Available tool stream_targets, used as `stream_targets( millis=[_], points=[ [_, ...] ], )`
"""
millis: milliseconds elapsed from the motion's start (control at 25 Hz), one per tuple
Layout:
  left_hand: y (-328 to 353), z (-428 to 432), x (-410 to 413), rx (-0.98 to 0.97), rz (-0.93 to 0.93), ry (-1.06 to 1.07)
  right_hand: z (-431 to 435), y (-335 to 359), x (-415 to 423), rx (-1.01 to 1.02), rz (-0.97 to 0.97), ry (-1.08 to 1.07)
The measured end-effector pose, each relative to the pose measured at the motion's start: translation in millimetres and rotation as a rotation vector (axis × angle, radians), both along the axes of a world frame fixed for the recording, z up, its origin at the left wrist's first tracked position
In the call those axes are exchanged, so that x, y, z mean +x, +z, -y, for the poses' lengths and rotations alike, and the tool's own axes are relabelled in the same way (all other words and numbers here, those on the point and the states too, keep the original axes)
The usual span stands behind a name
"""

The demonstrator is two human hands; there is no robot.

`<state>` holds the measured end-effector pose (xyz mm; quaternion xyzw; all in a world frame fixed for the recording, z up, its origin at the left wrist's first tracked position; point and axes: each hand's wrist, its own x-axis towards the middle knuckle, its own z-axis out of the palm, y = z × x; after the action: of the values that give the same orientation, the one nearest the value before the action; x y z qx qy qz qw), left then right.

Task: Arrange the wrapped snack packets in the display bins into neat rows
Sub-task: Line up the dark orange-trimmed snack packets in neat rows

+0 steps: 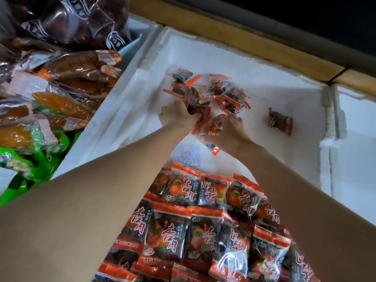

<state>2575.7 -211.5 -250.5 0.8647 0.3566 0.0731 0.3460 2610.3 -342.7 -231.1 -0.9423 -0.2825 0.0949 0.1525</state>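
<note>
A white foam bin (264,82) holds orange-and-dark wrapped snack packets. Neat overlapping rows of packets (203,220) fill its near part. A loose heap of packets (207,89) lies at the far middle. My left hand (177,115) grips a dark packet (200,110) at the heap's near edge. My right hand (228,129) is curled round another packet (211,129) just beside it, and a small packet (214,149) peeks out under that wrist. One single packet (280,123) lies apart on the right of the bin floor.
A neighbouring bin on the left is piled with orange, brown and green packaged snacks (50,102). Another white foam bin (356,139) adjoins on the right. A wooden ledge (234,37) runs along the back. A printed label (186,154) lies on the bin floor.
</note>
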Motion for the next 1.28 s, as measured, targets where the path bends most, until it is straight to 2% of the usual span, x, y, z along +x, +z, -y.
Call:
stream_targets(
  millis=[80,200,320,520,640,720,840,920,1120,1280],
  points=[
    [-0.9,2.4,-4.1,-0.107,0.069,-0.04,6.9,-2.5,-2.6,0.014,-0.002,-0.015],
    [4.3,6.2,-23.5,-0.17,0.177,-0.072,17.0,0.9,-6.4,0.075,-0.044,-0.03],
    [10.2,7.9,-43.3,-0.227,0.287,-0.087,22.3,12.4,-11.8,0.224,-0.106,-0.099],
    [30.2,-1.0,-74.8,-0.162,0.379,-0.092,14.8,35.4,-35.1,0.611,-0.37,-0.258],
    [41.7,-8.0,-102.1,-0.16,0.434,-0.072,9.6,48.6,-55.7,0.75,-0.562,-0.262],
    [46.9,-13.9,-121.2,-0.139,0.465,-0.065,5.0,55.8,-68.8,0.697,-0.551,-0.162],
    [54.1,-24.9,-147.1,-0.101,0.501,-0.034,-6.3,61.6,-78.7,0.457,-0.309,0.011],
    [56.5,-32.2,-159.5,-0.075,0.505,-0.013,-16.0,61.2,-82.8,0.318,-0.237,0.148],
    [54.1,-42.3,-180.9,-0.103,0.488,0.018,-35.0,44.5,-102.2,-0.025,-0.322,0.532],
    [51.8,-40.7,-189.4,-0.143,0.455,-0.02,-42.7,39.0,-103.1,-0.141,-0.421,0.546]
  ],
)
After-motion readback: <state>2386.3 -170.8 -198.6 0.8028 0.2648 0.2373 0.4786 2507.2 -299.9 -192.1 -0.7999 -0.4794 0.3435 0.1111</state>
